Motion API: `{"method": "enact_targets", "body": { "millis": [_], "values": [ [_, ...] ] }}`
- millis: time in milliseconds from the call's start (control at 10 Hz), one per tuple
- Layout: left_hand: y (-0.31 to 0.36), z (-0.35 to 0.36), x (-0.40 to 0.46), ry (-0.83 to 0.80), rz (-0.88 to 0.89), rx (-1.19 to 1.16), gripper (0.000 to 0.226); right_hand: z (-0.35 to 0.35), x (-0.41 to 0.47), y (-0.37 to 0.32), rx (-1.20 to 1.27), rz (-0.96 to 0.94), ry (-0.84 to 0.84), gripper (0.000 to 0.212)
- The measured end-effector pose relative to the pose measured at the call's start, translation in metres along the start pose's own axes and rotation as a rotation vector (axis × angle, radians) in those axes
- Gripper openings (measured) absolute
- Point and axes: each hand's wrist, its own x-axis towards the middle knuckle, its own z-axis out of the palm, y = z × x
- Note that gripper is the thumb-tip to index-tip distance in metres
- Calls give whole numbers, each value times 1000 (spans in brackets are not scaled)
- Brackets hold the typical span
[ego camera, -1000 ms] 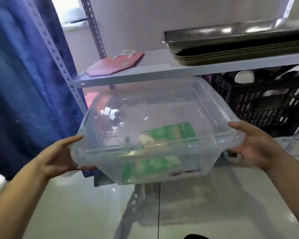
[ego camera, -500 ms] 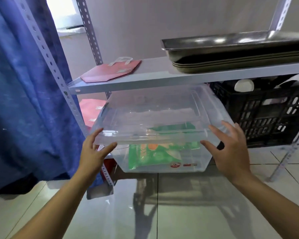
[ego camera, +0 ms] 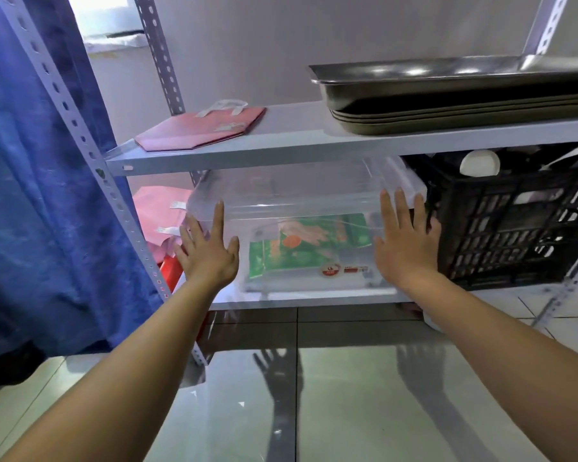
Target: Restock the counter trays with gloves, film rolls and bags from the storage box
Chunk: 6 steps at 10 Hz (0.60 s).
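Observation:
The clear plastic storage box [ego camera: 301,195] sits on the bottom shelf of a grey metal rack, under the middle shelf. A green printed packet [ego camera: 307,243] lies inside it. My left hand [ego camera: 209,253] lies flat against the box's front left face, fingers spread. My right hand [ego camera: 404,241] presses flat on the front right face, fingers spread too. Neither hand curls around anything.
A black plastic crate [ego camera: 514,221] stands right of the box on the same shelf. Pink bags [ego camera: 154,211] lie to its left. The middle shelf [ego camera: 281,151] holds a pink bag [ego camera: 201,130] and stacked steel trays [ego camera: 454,95]. A blue curtain [ego camera: 40,195] hangs at left.
The box went from being carried in front of me to resting deep on the bottom shelf. My hands shifted from gripping its sides to lying flat on its front.

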Motion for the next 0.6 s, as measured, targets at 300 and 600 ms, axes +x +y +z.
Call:
{"method": "enact_targets", "body": {
  "millis": [300, 600],
  "values": [
    [6, 6, 11, 15, -1, -79, 110, 2, 11, -5, 6, 7, -37, 94],
    [11, -22, 7, -178, -48, -213, 110, -41, 11, -2, -62, 74, -339, 99]
  ]
}}
